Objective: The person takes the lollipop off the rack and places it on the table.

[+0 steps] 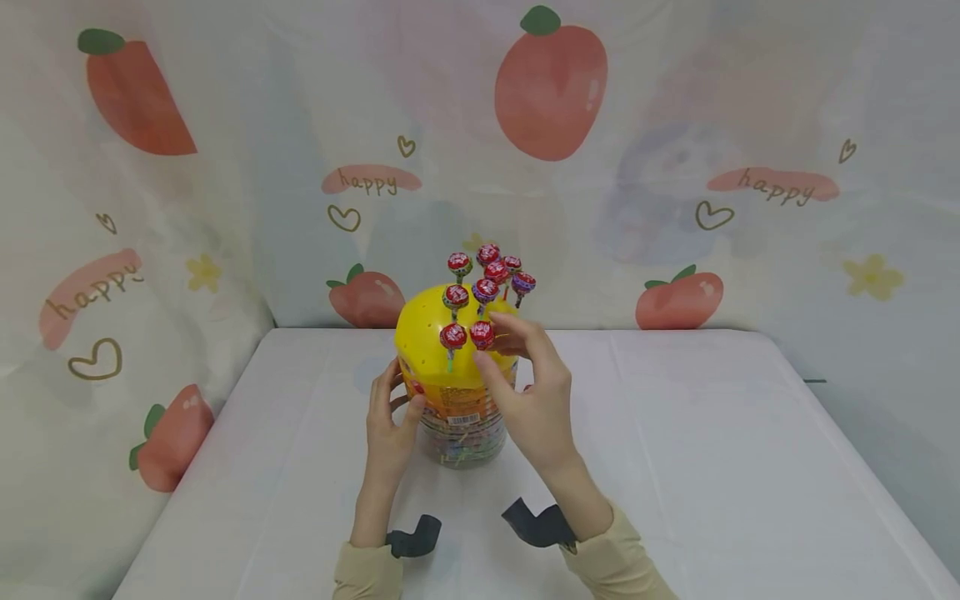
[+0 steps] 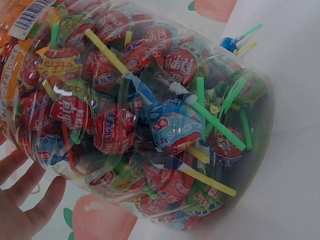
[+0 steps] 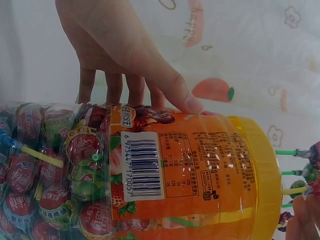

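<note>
A clear plastic jar [image 1: 463,442] full of wrapped lollipops stands upright under a domed yellow lid [image 1: 423,321] with small holes. Several lollipops rise from the lid on their sticks. My left hand [image 1: 392,421] grips the jar's left side near the orange label [image 3: 200,165], its thumb on the front and the other fingers farther round. At the front of the lid, my right hand [image 1: 536,387] pinches a red-wrapped lollipop [image 1: 482,335] between thumb and index finger. Another red lollipop [image 1: 453,337] stands just left of it.
The jar stands on a white-covered table [image 1: 675,467]. A blue-wrapped lollipop [image 2: 229,44] lies on the table beside the jar, with green and yellow sticks near it. A fruit-printed cloth [image 1: 450,108] hangs behind and at the sides.
</note>
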A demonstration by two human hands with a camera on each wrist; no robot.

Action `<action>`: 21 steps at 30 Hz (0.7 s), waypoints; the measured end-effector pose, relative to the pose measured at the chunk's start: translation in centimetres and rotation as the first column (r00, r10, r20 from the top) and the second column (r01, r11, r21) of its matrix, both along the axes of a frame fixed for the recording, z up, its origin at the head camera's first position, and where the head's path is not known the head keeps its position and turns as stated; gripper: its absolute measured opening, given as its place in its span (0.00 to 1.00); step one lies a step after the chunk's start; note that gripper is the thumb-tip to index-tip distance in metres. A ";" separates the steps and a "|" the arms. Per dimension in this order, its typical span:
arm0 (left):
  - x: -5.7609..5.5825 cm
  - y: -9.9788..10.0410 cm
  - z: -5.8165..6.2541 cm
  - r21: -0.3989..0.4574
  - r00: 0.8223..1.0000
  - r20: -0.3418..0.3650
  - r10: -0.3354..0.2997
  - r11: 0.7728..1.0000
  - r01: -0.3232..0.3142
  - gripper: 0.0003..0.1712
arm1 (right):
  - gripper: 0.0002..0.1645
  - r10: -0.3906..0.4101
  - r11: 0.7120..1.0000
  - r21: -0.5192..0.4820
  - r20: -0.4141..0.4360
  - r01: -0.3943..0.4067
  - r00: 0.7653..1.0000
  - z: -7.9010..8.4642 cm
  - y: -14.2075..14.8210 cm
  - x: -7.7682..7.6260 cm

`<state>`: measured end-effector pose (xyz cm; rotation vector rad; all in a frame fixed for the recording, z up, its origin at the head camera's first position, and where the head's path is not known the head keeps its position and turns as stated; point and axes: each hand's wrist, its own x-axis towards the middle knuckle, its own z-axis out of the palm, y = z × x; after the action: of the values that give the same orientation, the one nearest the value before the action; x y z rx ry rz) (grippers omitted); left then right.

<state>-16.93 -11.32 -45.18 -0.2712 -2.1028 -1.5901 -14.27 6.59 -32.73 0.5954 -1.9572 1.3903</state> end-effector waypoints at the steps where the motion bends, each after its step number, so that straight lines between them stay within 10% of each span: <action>1: 0.0 0.0 0.0 -0.001 1.000 -0.002 0.000 1.000 0.000 0.35 | 0.27 -0.003 1.000 -0.002 0.001 0.003 1.000 0.0 0.0 0.0; 21: -0.2 -0.1 -0.3 -0.006 1.000 -0.012 0.004 1.000 -0.004 0.35 | 0.22 -0.033 0.999 -0.007 0.011 0.033 0.999 0.5 -0.3 -0.3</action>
<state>-17.16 -11.40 -45.45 -0.2777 -2.0977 -1.5763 -14.60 6.33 -32.23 0.5511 -1.9614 1.3823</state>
